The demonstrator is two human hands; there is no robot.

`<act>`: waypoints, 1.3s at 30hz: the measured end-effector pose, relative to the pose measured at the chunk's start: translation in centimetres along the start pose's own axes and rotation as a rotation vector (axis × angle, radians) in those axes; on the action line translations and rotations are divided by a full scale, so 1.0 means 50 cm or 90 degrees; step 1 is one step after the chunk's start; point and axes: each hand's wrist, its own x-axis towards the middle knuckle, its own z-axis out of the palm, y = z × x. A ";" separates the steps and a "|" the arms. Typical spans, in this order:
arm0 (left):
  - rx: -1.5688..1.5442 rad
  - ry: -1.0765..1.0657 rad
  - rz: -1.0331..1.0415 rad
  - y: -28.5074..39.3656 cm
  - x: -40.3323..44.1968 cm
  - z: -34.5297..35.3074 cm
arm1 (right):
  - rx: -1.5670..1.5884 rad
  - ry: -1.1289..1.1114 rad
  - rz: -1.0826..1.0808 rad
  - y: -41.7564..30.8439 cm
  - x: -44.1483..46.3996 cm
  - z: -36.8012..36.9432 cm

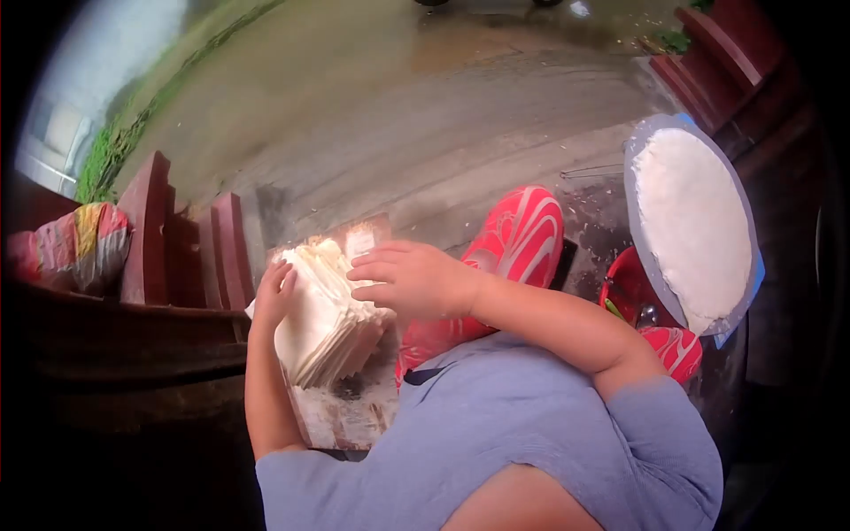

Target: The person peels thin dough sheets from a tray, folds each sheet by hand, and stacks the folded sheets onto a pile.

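A thick, uneven stack of thin, pale, floppy sheets [323, 332], looking like dough wrappers, rests on a worn board [341, 411] beside my lap. Along the stack's left edge lies my left hand [274, 296], fingers lightly bent and slightly apart, touching the sheets. From the right, my right hand [421, 279] reaches over the stack's upper right side, its fingers stretched out and spread against the sheet edges. Some fingertips are hard to make out against the sheets. A white corner pokes out left of my left hand.
At right stands a large round tray [642, 190] heaped with white, floury material [695, 221]. A red basin [624, 283] with metal items sits partly beneath it. Red patterned fabric [522, 234] covers my leg. Dark red wooden pieces [150, 234] and a colourful bag [84, 248] are at left.
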 end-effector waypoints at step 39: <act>0.461 -0.518 0.807 1.140 0.123 0.607 | -0.527 0.082 1.005 0.195 -0.812 -0.402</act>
